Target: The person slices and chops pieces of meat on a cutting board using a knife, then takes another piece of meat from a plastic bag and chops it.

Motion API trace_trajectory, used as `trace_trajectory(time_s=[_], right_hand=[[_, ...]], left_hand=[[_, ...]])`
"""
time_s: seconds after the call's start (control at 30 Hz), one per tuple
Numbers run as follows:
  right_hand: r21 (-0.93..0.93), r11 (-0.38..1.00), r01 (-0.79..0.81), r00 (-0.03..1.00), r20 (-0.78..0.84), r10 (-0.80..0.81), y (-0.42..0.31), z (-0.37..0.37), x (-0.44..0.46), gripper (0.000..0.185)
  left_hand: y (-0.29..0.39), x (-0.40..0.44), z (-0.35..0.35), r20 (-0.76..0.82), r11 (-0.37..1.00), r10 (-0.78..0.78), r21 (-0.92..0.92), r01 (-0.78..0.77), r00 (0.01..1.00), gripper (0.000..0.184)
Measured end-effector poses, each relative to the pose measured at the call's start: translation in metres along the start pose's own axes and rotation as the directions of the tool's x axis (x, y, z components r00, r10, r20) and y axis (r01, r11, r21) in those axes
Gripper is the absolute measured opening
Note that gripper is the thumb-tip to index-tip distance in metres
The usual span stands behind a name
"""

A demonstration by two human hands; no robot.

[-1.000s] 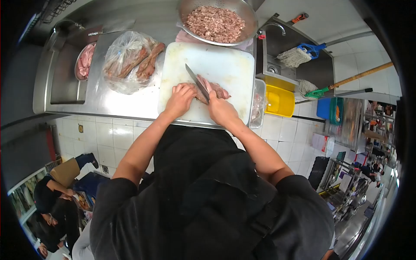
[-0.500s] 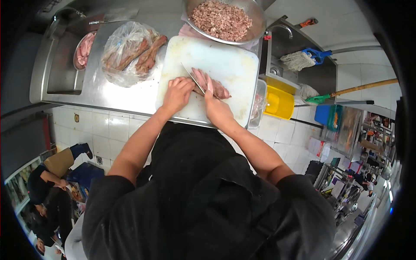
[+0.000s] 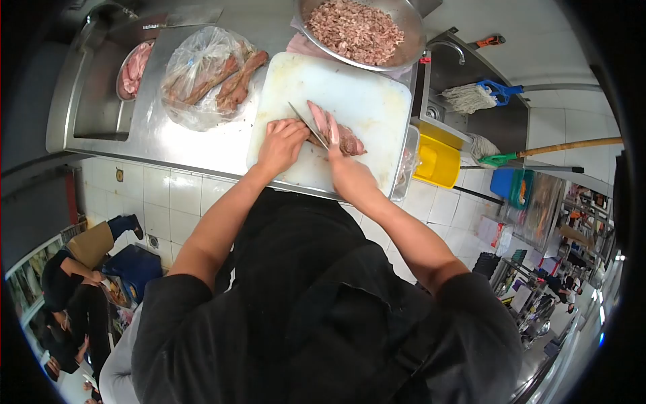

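In the head view, the cutting looks well under way but unfinished. The bowl (image 3: pixel 415 42) at the far edge of the board (image 3: pixel 336 77) holds a broad heap of small bits (image 3: pixel 353 30), which I take as work done. The meat (image 3: pixel 348 139) lies on the board, only partly cut: a lump and strips sit beside the knife (image 3: pixel 307 121), more at the left hand. The left hand (image 3: pixel 282 145) has its fingers bent and pressed together over the near end; whether they pinch it is hidden. The right hand (image 3: pixel 353 176) has its fingers closed round the knife's handle, the blade slanting between meat and left fingers. On the table (image 3: pixel 158 143), long brown pieces (image 3: pixel 232 93) lie whole, partly in a bag (image 3: pixel 195 111); how much of that is left to cut, I cannot tell.
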State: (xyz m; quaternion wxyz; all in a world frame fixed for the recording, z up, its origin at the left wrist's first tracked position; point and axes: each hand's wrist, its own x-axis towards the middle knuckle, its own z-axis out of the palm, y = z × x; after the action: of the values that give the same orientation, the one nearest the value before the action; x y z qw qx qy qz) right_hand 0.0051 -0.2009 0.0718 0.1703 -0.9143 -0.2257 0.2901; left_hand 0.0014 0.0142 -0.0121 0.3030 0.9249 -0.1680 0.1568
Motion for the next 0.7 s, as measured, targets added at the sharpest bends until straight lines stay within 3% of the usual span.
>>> trace_trajectory(time_s=[0.03,0.07,0.2,0.33,0.4,0.5,0.63,0.7], right_hand=[[0.013,0.998,0.062,0.992,-0.108,-0.06,0.003,0.01,0.017,0.035],[-0.041,0.998,0.044,0.992,-0.117,-0.049,-0.002,0.01,0.027,0.022],[0.0,0.998,0.058,0.986,-0.158,-0.057,0.011,0.003,0.028,0.023],[0.05,0.999,-0.008,0.998,-0.067,0.012,0.008,0.006,-0.012,0.023],[0.03,0.999,-0.018,0.998,-0.055,0.02,0.01,0.007,-0.013,0.024],[-0.03,0.999,-0.04,0.998,-0.047,0.038,0.006,0.007,-0.012,0.022],[-0.065,0.997,-0.033,0.999,-0.013,0.032,-0.004,-0.017,-0.019,0.024],[-0.076,0.997,-0.024,1.0,0.009,0.025,-0.01,-0.033,-0.031,0.024]], left_hand=[[0.0,0.002,0.002,-0.013,1.0,0.001,0.0,-0.001,1.0,0.02],[-0.003,0.003,0.002,0.008,1.0,0.008,0.01,-0.008,1.0,0.022],[-0.001,-0.003,0.002,0.073,0.995,0.056,0.079,-0.062,0.996,0.023],[0.004,-0.004,-0.002,0.049,0.983,0.177,-0.065,-0.174,0.983,0.022],[0.003,-0.003,-0.003,-0.085,0.97,0.034,-0.236,-0.053,0.996,0.018],[0.004,-0.004,-0.006,-0.101,0.995,-0.045,-0.092,0.035,0.994,0.017],[0.006,-0.003,-0.005,-0.045,0.988,-0.062,-0.142,0.055,0.997,0.018],[0.003,-0.002,-0.006,-0.038,0.991,0.001,-0.134,-0.006,0.999,0.018]])
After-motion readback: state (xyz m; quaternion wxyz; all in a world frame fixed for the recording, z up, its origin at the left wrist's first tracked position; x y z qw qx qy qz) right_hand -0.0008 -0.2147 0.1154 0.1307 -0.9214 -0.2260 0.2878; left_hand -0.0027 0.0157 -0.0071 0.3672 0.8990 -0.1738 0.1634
